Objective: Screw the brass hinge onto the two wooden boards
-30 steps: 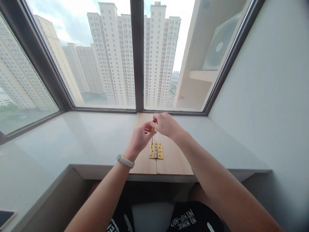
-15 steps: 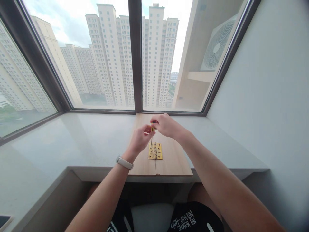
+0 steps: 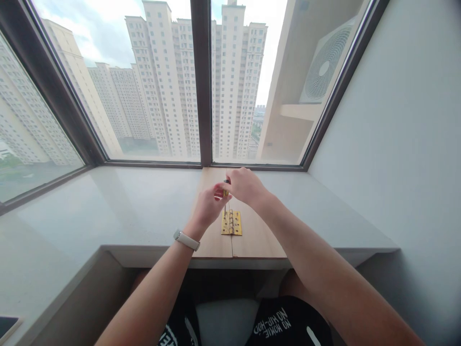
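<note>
A brass-coloured hinge (image 3: 236, 223) lies open and flat across the seam between two light wooden boards (image 3: 252, 244). Above its left leaf stands a screwdriver (image 3: 225, 192) with a yellow and black handle, its thin shaft pointing down at a hole near the top of that leaf. My left hand (image 3: 210, 204) has its fingers closed round the lower part of the handle. From the right, my right hand (image 3: 245, 186) pinches the top of the same handle. Whether a screw sits under the tip is too small to tell.
The boards rest on a white window sill (image 3: 144, 211), with a dark window frame (image 3: 205, 120) behind them. A white wall (image 3: 396, 144) rises at the right. A dark flat object (image 3: 7, 326) lies at the lower left edge.
The fingers of my right hand have shifted round the top of the handle, and the screwdriver stands more upright. The whole view has moved slightly.
</note>
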`<state>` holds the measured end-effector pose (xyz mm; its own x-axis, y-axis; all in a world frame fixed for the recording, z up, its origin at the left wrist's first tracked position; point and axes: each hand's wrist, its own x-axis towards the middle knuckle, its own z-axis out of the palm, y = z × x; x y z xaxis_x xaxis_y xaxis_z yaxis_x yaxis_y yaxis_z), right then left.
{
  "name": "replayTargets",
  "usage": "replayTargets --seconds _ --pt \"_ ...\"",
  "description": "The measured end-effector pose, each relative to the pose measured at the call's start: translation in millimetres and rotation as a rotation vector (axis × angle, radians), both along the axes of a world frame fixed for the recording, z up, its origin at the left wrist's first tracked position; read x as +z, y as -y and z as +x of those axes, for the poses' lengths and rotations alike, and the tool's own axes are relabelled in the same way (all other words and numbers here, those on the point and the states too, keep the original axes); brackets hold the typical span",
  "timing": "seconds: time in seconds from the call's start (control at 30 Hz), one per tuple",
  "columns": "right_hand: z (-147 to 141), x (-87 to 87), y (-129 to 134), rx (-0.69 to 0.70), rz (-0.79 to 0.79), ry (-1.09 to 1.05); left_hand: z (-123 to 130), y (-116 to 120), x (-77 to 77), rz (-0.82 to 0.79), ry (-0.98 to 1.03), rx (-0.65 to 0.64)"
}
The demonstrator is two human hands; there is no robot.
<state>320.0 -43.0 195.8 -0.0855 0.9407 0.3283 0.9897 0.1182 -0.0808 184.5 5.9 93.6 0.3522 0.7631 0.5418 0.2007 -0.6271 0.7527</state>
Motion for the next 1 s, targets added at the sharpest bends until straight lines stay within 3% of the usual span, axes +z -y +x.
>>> replayTargets --seconds 0.2,0.33,0.73,1.0 --pt "10 5.6 6 0.244 -0.036 -0.145 -1 1 -1.5 -0.004 0.007 -0.023" --pt "15 5.1 4 0.264 -0.077 -0.202 -1 3 -0.3 -0.017 0.0 -0.035" --pt "16 -4.1 -4 0.112 0.026 0.012 -5 0 -5.7 -0.007 -0.039 -0.044" --pt "1 -11.7 -6 -0.087 0.061 0.093 0 3 -1.2 0.026 -0.02 -0.027"
